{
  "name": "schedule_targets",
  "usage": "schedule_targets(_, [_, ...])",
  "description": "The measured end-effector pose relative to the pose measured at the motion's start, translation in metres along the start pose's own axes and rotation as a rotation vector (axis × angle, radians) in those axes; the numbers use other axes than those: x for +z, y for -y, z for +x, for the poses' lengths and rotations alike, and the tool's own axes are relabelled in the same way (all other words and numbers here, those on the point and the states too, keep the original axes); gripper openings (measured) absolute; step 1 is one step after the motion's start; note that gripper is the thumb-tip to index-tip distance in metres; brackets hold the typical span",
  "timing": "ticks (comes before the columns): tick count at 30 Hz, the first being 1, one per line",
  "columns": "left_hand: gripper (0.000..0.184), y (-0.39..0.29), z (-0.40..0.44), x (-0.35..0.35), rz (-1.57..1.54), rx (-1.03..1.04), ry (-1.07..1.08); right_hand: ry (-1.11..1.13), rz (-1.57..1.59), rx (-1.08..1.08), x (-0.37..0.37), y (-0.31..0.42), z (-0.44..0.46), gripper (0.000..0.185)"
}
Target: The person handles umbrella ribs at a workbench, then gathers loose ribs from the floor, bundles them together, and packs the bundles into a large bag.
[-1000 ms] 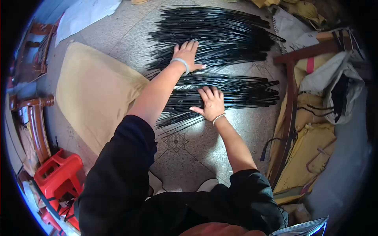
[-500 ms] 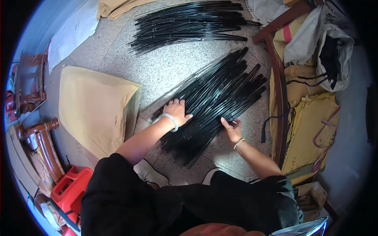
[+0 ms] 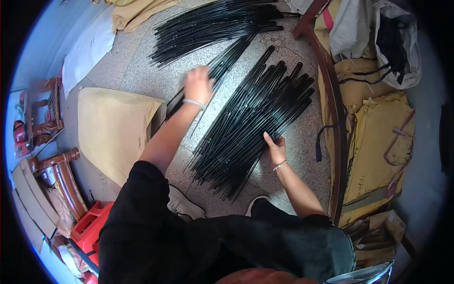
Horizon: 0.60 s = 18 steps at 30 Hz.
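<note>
My left hand point(image 3: 198, 87), with a pale bangle at its wrist, is slightly smeared by motion. Its fingers bend over a small bundle of thin black rods point(image 3: 230, 57), which slants across the floor beside the larger pile. My right hand point(image 3: 277, 149), wearing a beaded bracelet, is at the right side of the large pile of black rods point(image 3: 241, 123). Its thumb stands apart from the fingers and touches or nearly touches the pile's edge; the fingers are partly hidden. Another pile of black rods point(image 3: 213, 26) lies at the far side.
A tan paper sack point(image 3: 116, 130) lies on the speckled floor at left. A red plastic stool point(image 3: 92, 225) and wooden furniture point(image 3: 64, 177) stand near the left wall. At right, a dark red beam point(image 3: 333, 113) borders yellow sacks point(image 3: 378, 146) and a white bag point(image 3: 409, 52).
My left hand has moved up and left from the large pile, and a small bundle of rods now lies apart from it. My right hand has stayed near the pile's right edge.
</note>
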<state>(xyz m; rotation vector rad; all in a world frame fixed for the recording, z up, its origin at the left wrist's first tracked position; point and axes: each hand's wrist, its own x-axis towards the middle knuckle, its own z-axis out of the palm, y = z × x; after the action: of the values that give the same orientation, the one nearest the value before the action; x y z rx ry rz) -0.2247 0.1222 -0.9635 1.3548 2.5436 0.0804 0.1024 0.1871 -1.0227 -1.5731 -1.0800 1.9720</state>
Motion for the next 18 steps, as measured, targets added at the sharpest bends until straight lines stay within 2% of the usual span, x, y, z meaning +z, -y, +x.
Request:
schedule_targets(1, [0.068, -0.013, 0.003, 0.001, -0.226, 0.115, 0.053, 0.000, 0.007, 0.003, 0.003, 0.006, -0.001, 0.049])
schedule_targets(3, [0.074, -0.066, -0.029, 0.018, -0.100, -0.023, 0.108, -0.017, -0.042, 0.011, 0.008, 0.015, -0.005, 0.047])
schedule_targets(5, [0.088, -0.100, -0.050, 0.030, -0.266, -0.257, 0.156, -0.002, 0.009, 0.015, 0.008, 0.011, 0.003, 0.045])
schedule_targets(7, [0.100, -0.116, -0.062, 0.043, -0.420, -0.241, 0.180, 0.091, 0.040, 0.152, 0.012, 0.021, -0.003, 0.045])
schedule_targets(8, [0.105, -0.121, -0.066, 0.047, -0.472, -0.279, 0.223, 0.143, 0.110, 0.136, 0.014, 0.012, 0.006, 0.046])
schedule_targets(9, [0.090, -0.119, -0.068, 0.051, -0.568, -0.308, 0.292, 0.143, 0.138, 0.155, 0.018, 0.010, 0.007, 0.048])
schedule_targets(11, [0.080, -0.111, -0.071, 0.061, -0.954, -0.249, 0.514, 0.205, 0.223, 0.323, 0.023, 0.028, -0.003, 0.053])
schedule_targets(12, [0.068, -0.106, -0.074, 0.067, -0.958, -0.286, 0.525, 0.216, 0.258, 0.351, 0.022, 0.024, -0.004, 0.055])
schedule_targets(13, [0.073, -0.102, -0.079, 0.074, -0.995, -0.298, 0.556, 0.229, 0.294, 0.381, 0.022, 0.019, -0.008, 0.057])
schedule_targets(15, [0.080, -0.087, -0.092, 0.122, -1.009, -0.246, 0.453, 0.267, 0.326, 0.366, 0.030, 0.032, -0.030, 0.055])
schedule_targets(16, [0.091, -0.097, -0.103, 0.066, -1.096, -0.306, 0.485, 0.284, 0.343, 0.329, 0.033, 0.032, -0.038, 0.054])
schedule_targets(17, [0.091, -0.098, -0.105, 0.046, -1.097, -0.308, 0.474, 0.299, 0.362, 0.292, 0.036, 0.034, -0.044, 0.054])
schedule_targets(18, [0.094, -0.096, -0.109, 0.033, -1.227, -0.258, 0.414, 0.317, 0.362, 0.250, 0.043, 0.050, -0.057, 0.051])
